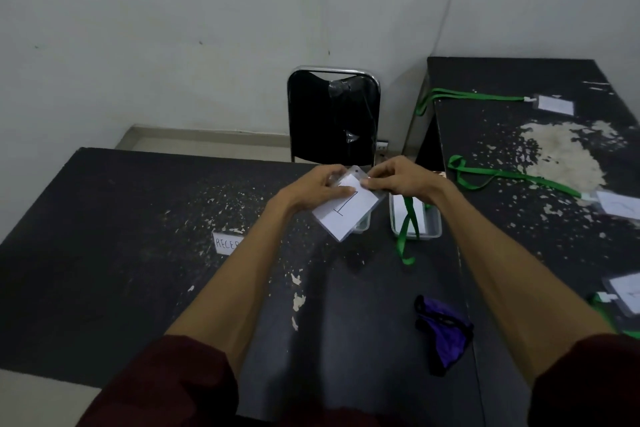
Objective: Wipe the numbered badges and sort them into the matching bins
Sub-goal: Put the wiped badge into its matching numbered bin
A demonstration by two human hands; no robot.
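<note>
Inside clear bin (437, 220), green-lanyard badge (417, 218).

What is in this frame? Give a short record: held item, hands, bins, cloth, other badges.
held item: badge marked 1, clear sleeve, above the table
hands: left hand and right hand both grip its far end
bins: clear bin with a green lanyard hanging out; second bin mostly hidden behind the badge
cloth: purple cloth on the table, untouched
other badges: far badge, middle badge, near badge on the side table
</note>
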